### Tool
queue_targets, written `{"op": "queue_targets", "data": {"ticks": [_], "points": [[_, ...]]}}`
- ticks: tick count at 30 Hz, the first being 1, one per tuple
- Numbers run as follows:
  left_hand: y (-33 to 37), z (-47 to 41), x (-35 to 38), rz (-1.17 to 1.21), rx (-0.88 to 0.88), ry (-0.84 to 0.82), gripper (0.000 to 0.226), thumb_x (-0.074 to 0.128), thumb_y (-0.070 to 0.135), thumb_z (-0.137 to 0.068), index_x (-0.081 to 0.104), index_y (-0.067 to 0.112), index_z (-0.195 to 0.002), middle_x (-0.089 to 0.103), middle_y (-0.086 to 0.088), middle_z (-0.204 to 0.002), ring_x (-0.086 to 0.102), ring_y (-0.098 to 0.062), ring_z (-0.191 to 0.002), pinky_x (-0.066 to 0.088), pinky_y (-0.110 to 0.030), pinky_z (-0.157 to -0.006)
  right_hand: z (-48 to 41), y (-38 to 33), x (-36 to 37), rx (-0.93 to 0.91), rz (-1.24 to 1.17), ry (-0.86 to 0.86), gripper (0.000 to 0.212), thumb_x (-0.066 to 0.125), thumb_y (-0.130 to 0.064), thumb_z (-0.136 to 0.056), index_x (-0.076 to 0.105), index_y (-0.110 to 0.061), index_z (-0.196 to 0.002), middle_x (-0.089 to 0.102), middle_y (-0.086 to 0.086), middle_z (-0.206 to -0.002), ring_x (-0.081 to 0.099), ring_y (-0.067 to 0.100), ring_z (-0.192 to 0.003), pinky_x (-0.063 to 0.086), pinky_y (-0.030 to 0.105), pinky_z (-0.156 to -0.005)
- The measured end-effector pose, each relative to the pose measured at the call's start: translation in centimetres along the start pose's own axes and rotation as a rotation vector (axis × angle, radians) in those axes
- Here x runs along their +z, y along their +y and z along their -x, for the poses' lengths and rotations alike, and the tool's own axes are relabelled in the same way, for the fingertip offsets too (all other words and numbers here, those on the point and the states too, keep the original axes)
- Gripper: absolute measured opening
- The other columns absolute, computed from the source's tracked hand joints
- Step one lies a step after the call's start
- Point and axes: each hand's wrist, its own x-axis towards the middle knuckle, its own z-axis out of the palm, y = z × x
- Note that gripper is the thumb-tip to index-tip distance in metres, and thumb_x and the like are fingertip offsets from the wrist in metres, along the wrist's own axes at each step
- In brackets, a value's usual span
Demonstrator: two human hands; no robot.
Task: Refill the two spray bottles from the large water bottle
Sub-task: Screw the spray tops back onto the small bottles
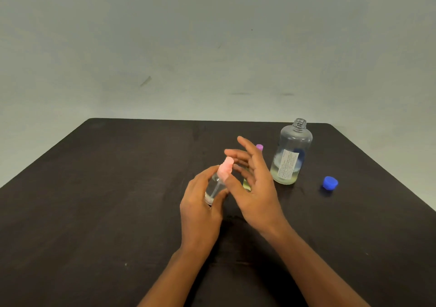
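Observation:
My left hand point(200, 203) grips a small clear spray bottle point(215, 187) with a pink spray head point(225, 168), tilted to the right above the table. Beside that pink head is my right hand point(250, 179), its fingers spread and straight, the thumb close to the head. A second spray bottle with a purple top point(259, 147) stands behind my right hand, mostly hidden. The large clear water bottle point(291, 155) stands uncapped to the right, with a little liquid at its bottom. Its blue cap point(329, 183) lies on the table further right.
The dark table point(106, 200) reaches to a pale wall at the back. Its far edge runs just behind the large bottle, and its right edge slants down past the blue cap.

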Motion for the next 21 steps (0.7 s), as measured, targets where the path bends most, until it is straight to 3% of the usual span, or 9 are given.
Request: {"op": "queue_targets", "data": {"ticks": [3, 8, 10, 14, 17, 21], "points": [[0.06, -0.09, -0.14, 0.038, -0.044, 0.020, 0.047, 0.069, 0.008, -0.081, 0.054, 0.039, -0.114, 0.062, 0.016, -0.109, 0.057, -0.001, -0.103, 0.044, -0.010, -0.085, 0.06, -0.17, 0.25, -0.008, 0.029, -0.048, 0.052, 0.063, -0.012, -0.090, 0.043, -0.028, -0.136, 0.065, -0.013, -0.113, 0.059, 0.005, -0.112, 0.047, 0.023, -0.098], [0.02, -0.04, -0.12, 0.040, -0.065, 0.016, 0.046, 0.070, 0.007, -0.081, 0.057, 0.034, -0.115, 0.062, 0.016, -0.109, 0.055, 0.002, -0.105, 0.043, -0.007, -0.083, 0.02, 0.18, 0.01, 0.017, 0.129, 0.051, 0.052, 0.076, -0.031, -0.078, 0.048, -0.038, -0.122, 0.061, -0.011, -0.094, 0.060, 0.008, -0.096, 0.048, 0.020, -0.085], [-0.10, -0.12, -0.12, 0.033, -0.067, 0.018, 0.046, 0.071, 0.006, -0.080, 0.058, 0.030, -0.117, 0.062, 0.016, -0.110, 0.056, 0.000, -0.105, 0.043, -0.007, -0.084, -0.02, 0.26, -0.06, 0.038, 0.121, 0.054, 0.054, 0.075, -0.035, -0.078, 0.047, -0.036, -0.125, 0.060, -0.012, -0.099, 0.059, 0.007, -0.101, 0.048, 0.021, -0.089], [0.01, -0.08, -0.14, 0.024, -0.063, 0.004, 0.046, 0.070, 0.008, -0.081, 0.056, 0.034, -0.116, 0.061, 0.018, -0.110, 0.056, 0.002, -0.105, 0.042, -0.006, -0.085, 0.13, -0.04, 0.20, 0.042, 0.022, -0.022, 0.062, 0.068, -0.016, -0.088, 0.037, -0.028, -0.141, 0.060, -0.013, -0.123, 0.054, 0.006, -0.120, 0.043, 0.029, -0.104], [0.20, -0.01, -0.12, 0.036, -0.065, -0.004, 0.043, 0.069, 0.011, -0.082, 0.056, 0.035, -0.115, 0.062, 0.017, -0.109, 0.057, 0.002, -0.104, 0.043, -0.008, -0.085, 0.26, -0.34, 0.40, 0.044, 0.013, -0.049, 0.052, 0.060, -0.018, -0.093, 0.040, -0.029, -0.139, 0.065, -0.012, -0.118, 0.058, 0.006, -0.116, 0.046, 0.031, -0.102], [0.53, -0.05, -0.16, 0.034, -0.065, 0.008, 0.051, 0.069, 0.010, -0.082, 0.050, 0.049, -0.108, 0.060, 0.023, -0.107, 0.055, 0.005, -0.104, 0.040, -0.005, -0.083, 0.17, -0.13, 0.50, 0.051, 0.060, 0.015, 0.044, 0.066, -0.022, -0.090, 0.049, -0.037, -0.127, 0.068, -0.011, -0.108, 0.062, 0.008, -0.109, 0.049, 0.036, -0.098]]}}
